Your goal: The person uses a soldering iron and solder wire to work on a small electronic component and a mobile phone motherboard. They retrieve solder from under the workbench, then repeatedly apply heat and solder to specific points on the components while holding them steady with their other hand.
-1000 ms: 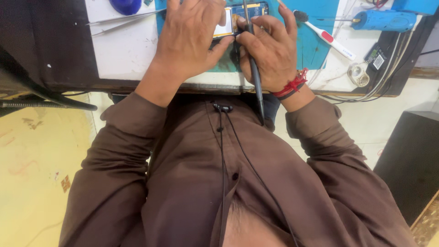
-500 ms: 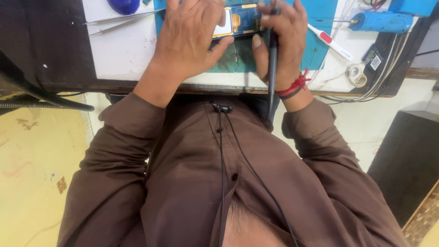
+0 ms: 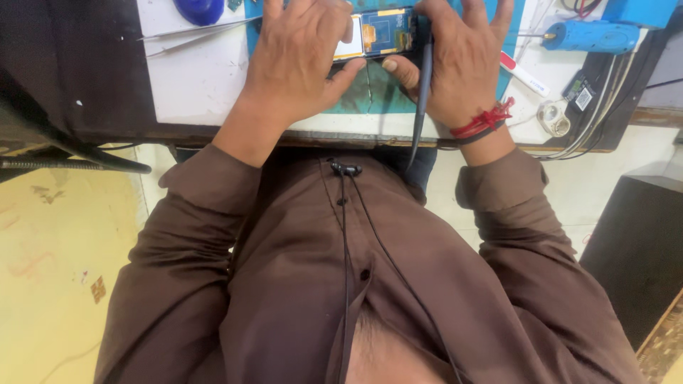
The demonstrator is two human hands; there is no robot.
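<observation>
Between both hands, on the green mat (image 3: 370, 92) near the tabletop's (image 3: 199, 85) front edge, lies an opened phone (image 3: 376, 34) with its blue board and a white part showing. Left hand (image 3: 299, 64) lies over the phone's left end, its grip pressed on it, thumb against the lower edge. Right hand (image 3: 462, 60) covers the right end, thumb tip touching the lower edge, its grip closed round a thin dark tool (image 3: 424, 85) that runs down past the tabletop's edge. A red thread band (image 3: 485, 121) circles the right wrist. Metal tweezers (image 3: 192, 32) lie left of the mat; a blue powered driver (image 3: 587, 35) lies well right.
</observation>
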